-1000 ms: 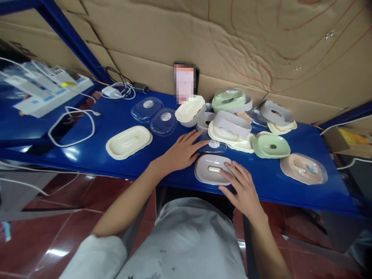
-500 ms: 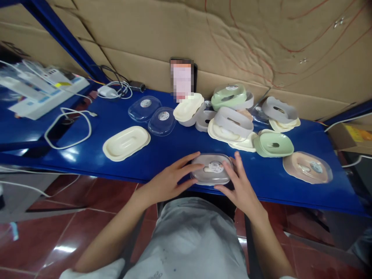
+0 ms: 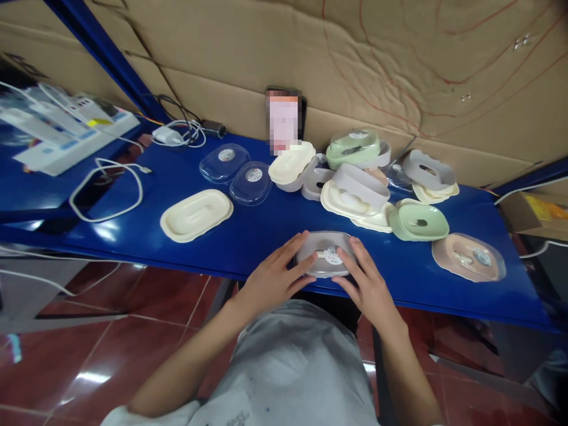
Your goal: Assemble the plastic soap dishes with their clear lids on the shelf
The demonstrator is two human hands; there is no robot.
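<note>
I have both hands on the grey dish at the near edge of the bench. A second ago my left hand was off reaching toward a clear lid lying just beyond the dish, while the right hand alone rested on the open dish. Now that lid sits on top of the dish, its round sticker facing up, and my hands have closed in from either side. The left fingers press on the lid's left rim, and the right fingers curl over the right rim, so both are grasping the lidded dish. I judge the lid is being seated and squared on the base. Beyond it lie the cream tray, two spare clear lids and the pile of coloured dishes, all untouched.
</note>
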